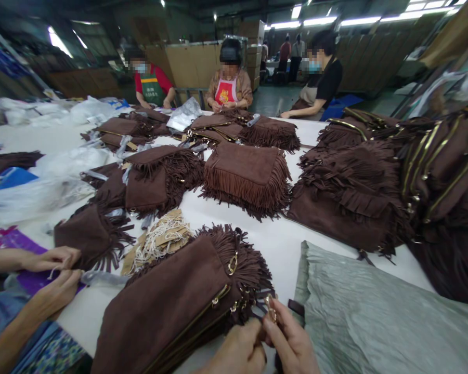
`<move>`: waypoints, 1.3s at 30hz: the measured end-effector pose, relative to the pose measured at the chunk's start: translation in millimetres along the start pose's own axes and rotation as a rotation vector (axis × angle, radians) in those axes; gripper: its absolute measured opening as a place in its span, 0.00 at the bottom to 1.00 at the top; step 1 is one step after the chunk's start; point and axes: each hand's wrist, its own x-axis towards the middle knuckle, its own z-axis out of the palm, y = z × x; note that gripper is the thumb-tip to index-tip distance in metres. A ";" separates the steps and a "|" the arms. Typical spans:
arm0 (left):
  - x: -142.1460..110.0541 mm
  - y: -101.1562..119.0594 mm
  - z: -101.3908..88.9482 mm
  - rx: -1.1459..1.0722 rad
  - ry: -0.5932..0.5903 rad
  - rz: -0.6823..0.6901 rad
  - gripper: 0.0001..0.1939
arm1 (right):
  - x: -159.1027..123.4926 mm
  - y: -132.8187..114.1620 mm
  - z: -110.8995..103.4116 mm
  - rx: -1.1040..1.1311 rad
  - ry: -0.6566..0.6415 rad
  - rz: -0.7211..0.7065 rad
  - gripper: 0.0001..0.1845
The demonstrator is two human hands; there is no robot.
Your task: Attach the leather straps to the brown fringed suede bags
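Observation:
At the near edge of the table my right hand (pixel 290 340) pinches a gold metal snap hook (pixel 271 310) between thumb and fingers. Right beside it, my left hand (pixel 236 350) is closed, its fingertips turned in toward the hook; what they grip is hidden. Just left of both hands lies a dark brown fringed bag (pixel 171 301), its gold zipper facing me. Another gold clasp (pixel 233 264) rests on the bag's fringe. A short dark strap end (pixel 296 307) pokes out next to my right hand.
A co-worker's hands (pixel 58 270) handle a white string at the left. Tags with white strings (pixel 164 236) are heaped behind the near bag. More fringed bags (pixel 245 169) cover the table, piled high at right (pixel 351 197). A grey-green plastic sheet (pixel 382 311) lies at near right.

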 end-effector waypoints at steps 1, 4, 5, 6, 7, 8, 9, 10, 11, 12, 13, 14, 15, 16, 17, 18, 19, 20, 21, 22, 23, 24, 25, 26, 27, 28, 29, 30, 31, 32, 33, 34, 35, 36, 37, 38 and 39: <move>-0.3 6.7 -4.6 -0.039 0.025 -0.022 0.07 | -2.2 2.5 -0.8 -0.031 0.008 -0.036 0.19; 2.2 21.2 -10.0 -0.122 0.100 -0.054 0.14 | -7.6 9.0 0.4 -0.116 0.060 -0.148 0.18; 3.5 23.4 -9.5 -0.131 0.129 -0.038 0.16 | -8.8 10.9 1.5 -0.153 0.076 -0.185 0.18; 4.9 24.3 -8.3 -0.135 0.151 -0.021 0.18 | -9.8 12.9 2.6 -0.193 0.092 -0.222 0.18; 6.0 24.1 -6.7 -0.145 0.164 -0.013 0.19 | -10.6 15.1 3.3 -0.236 0.106 -0.256 0.18; 6.8 23.2 -5.0 -0.171 0.167 -0.017 0.19 | -11.5 17.6 3.8 -0.283 0.119 -0.289 0.18; 7.3 21.8 -3.3 -0.207 0.160 -0.031 0.20 | -12.3 20.4 3.9 -0.332 0.130 -0.323 0.18; 7.5 20.2 -1.7 -0.243 0.153 -0.049 0.20 | -13.2 23.6 3.8 -0.383 0.142 -0.356 0.18; 7.6 18.7 -0.3 -0.271 0.147 -0.063 0.21 | -14.1 26.9 3.6 -0.434 0.157 -0.388 0.17; 7.5 17.4 0.9 -0.288 0.144 -0.069 0.21 | -14.9 30.0 3.3 -0.480 0.173 -0.417 0.17; 7.3 16.5 1.9 -0.296 0.144 -0.070 0.22 | -15.6 32.7 3.2 -0.519 0.185 -0.441 0.16; 7.1 16.1 2.7 -0.299 0.145 -0.066 0.22 | -16.0 34.8 3.2 -0.547 0.193 -0.459 0.16; 6.8 16.2 3.1 -0.298 0.145 -0.063 0.22 | -16.0 36.0 3.4 -0.564 0.195 -0.467 0.16; 6.6 16.8 3.3 -0.295 0.145 -0.059 0.22 | -15.7 36.3 3.8 -0.572 0.192 -0.465 0.16; 6.3 17.8 3.2 -0.289 0.145 -0.054 0.23 | -15.0 36.0 4.5 -0.573 0.187 -0.450 0.16; 6.1 19.0 2.8 -0.282 0.149 -0.051 0.23 | -13.9 35.1 5.3 -0.569 0.181 -0.425 0.16; 5.9 20.2 2.2 -0.272 0.156 -0.049 0.23 | -12.5 34.2 6.5 -0.562 0.175 -0.398 0.16; 5.9 21.1 1.5 -0.262 0.161 -0.052 0.23 | -10.8 33.5 7.8 -0.555 0.171 -0.373 0.16; 6.1 21.7 0.7 -0.255 0.162 -0.059 0.23 | -9.0 33.1 9.5 -0.553 0.172 -0.356 0.16; 6.5 21.7 -0.2 -0.251 0.157 -0.068 0.23 | -7.1 33.2 11.4 -0.557 0.177 -0.351 0.17; 7.2 21.2 -1.0 -0.247 0.149 -0.075 0.23 | -5.1 33.7 13.4 -0.566 0.186 -0.359 0.18; 7.9 20.6 -1.9 -0.240 0.142 -0.079 0.23 | -3.2 34.4 15.5 -0.579 0.198 -0.377 0.19; 8.7 19.9 -3.0 -0.227 0.141 -0.082 0.23 | -1.4 35.2 17.5 -0.593 0.211 -0.395 0.20; 9.2 19.7 -4.5 -0.206 0.139 -0.086 0.23 | 0.2 35.9 19.3 -0.604 0.222 -0.406 0.20; 9.4 20.2 -6.5 -0.165 0.135 -0.095 0.23 | 1.7 36.3 20.8 -0.611 0.227 -0.409 0.21; 9.0 21.5 -9.1 -0.095 0.132 -0.100 0.22 | 3.0 36.3 21.9 -0.613 0.231 -0.404 0.21; 8.2 23.6 -12.6 0.010 0.139 -0.088 0.21 | 4.0 36.1 22.5 -0.610 0.234 -0.396 0.21; 6.9 26.4 -16.9 0.152 0.161 -0.047 0.20 | 4.8 35.6 22.6 -0.604 0.239 -0.384 0.21; 5.4 29.5 -21.7 0.324 0.193 0.026 0.18 | 5.4 35.0 22.3 -0.595 0.241 -0.370 0.21; 4.0 32.5 -26.8 0.515 0.239 0.119 0.16 | 5.8 34.5 21.7 -0.582 0.237 -0.354 0.20; 2.9 34.9 -31.7 0.706 0.294 0.212 0.13 | 6.0 34.0 21.0 -0.564 0.227 -0.334 0.20; 2.4 36.4 -36.1 0.876 0.343 0.291 0.10 | 6.0 33.6 20.5 -0.543 0.210 -0.310 0.19; 2.6 36.9 -39.8 1.014 0.378 0.345 0.08 | 5.8 33.3 20.3 -0.521 0.192 -0.284 0.18; 3.5 36.2 -42.5 1.116 0.410 0.378 0.07 | 5.6 33.1 20.6 -0.498 0.175 -0.260 0.18; 4.8 34.7 -44.2 1.183 0.448 0.401 0.06 | 5.4 33.0 21.4 -0.475 0.165 -0.245 0.18; 6.3 32.6 -45.2 1.218 0.492 0.427 0.07 | 5.2 32.9 22.6 -0.454 0.161 -0.235 0.18; 7.9 30.4 -45.6 1.226 0.541 0.456 0.07 | 5.0 32.9 24.2 -0.436 0.162 -0.231 0.17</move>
